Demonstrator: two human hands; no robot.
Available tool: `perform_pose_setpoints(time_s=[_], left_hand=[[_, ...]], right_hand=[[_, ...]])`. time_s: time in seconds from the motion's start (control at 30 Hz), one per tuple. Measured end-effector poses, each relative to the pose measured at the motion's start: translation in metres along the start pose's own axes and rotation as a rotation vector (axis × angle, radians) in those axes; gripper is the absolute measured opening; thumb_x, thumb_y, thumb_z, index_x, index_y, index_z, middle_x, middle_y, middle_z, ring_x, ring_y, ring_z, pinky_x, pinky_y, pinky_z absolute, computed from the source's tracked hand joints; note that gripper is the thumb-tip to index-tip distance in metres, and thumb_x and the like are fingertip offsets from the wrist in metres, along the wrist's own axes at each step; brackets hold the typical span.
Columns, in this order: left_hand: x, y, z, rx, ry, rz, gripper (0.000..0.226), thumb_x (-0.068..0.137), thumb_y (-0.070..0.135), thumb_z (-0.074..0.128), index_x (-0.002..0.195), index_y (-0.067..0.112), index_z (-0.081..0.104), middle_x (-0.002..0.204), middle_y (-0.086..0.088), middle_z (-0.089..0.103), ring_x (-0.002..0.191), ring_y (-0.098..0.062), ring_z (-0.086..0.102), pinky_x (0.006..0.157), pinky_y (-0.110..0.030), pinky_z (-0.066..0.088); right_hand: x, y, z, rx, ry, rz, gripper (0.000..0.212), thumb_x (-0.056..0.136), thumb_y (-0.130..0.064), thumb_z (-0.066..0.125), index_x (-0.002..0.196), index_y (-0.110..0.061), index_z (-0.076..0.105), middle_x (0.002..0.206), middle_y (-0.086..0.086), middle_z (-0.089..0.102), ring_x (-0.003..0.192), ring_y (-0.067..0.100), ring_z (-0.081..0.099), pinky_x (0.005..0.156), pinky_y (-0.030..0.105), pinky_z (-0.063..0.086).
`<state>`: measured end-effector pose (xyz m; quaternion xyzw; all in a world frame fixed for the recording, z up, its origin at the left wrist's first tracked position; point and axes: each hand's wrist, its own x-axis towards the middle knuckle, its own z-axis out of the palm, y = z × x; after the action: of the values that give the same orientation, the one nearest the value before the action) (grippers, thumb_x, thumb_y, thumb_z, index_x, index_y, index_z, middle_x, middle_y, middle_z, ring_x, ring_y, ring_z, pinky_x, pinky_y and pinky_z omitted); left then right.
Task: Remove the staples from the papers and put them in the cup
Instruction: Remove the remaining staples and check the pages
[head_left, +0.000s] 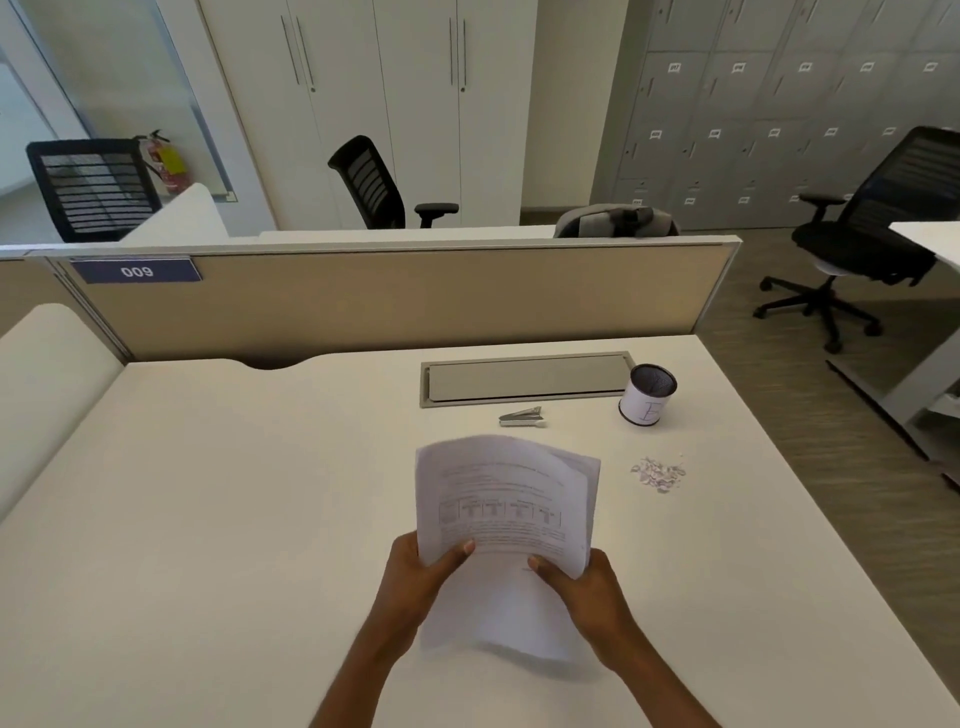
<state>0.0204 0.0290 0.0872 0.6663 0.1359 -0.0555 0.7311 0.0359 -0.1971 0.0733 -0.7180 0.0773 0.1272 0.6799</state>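
A stack of printed papers (506, 499) is held up above the white desk (234, 519), its top edge curling away from me. My left hand (423, 577) grips the lower left of the stack, thumb on the front page. My right hand (576, 587) grips the lower right the same way. A small pile of removed staples (658, 473) lies on the desk to the right of the papers. Behind it stands the cup (647, 395), a dark mesh pot wrapped in white paper. A silver staple remover (522, 417) lies beyond the papers.
A grey cable flap (524, 376) is set into the desk behind the staple remover. A beige partition (415, 296) closes the desk's far side. The desk's right edge drops to the floor, where a black office chair (862, 234) stands.
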Motion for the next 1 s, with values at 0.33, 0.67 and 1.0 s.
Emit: perform_pose_setpoints(time_s=[0.33, 0.67, 1.0], left_hand=[[0.026, 0.047, -0.015, -0.172, 0.071, 0.096, 0.035, 0.11, 0.028, 0.054, 0.116, 0.002, 0.077, 0.115, -0.022, 0.08, 0.1, -0.037, 0.078, 0.09, -0.051, 0.064], [0.052, 0.024, -0.018, -0.208, 0.151, 0.002, 0.036, 0.107, 0.029, 0.062, 0.107, -0.004, 0.076, 0.106, -0.026, 0.08, 0.088, -0.036, 0.076, 0.084, -0.049, 0.062], [0.1, -0.029, -0.036, -0.133, 0.234, -0.122, 0.034, 0.107, 0.03, 0.065, 0.097, 0.001, 0.079, 0.102, -0.024, 0.081, 0.087, -0.036, 0.076, 0.09, -0.062, 0.061]], right_hand=[[0.003, -0.01, -0.009, -0.02, -0.148, 0.088, 0.036, 0.085, -0.026, 0.085, 0.118, -0.028, 0.072, 0.108, -0.009, 0.081, 0.098, 0.013, 0.077, 0.087, 0.036, 0.065], [0.007, 0.011, -0.004, 0.024, -0.255, 0.223, 0.049, 0.084, -0.029, 0.086, 0.13, -0.031, 0.069, 0.126, -0.006, 0.076, 0.118, 0.02, 0.071, 0.107, 0.046, 0.055], [0.083, 0.013, -0.007, -0.047, -0.158, 0.331, 0.033, 0.094, -0.022, 0.076, 0.125, -0.014, 0.069, 0.114, 0.003, 0.081, 0.106, 0.025, 0.077, 0.098, 0.047, 0.06]])
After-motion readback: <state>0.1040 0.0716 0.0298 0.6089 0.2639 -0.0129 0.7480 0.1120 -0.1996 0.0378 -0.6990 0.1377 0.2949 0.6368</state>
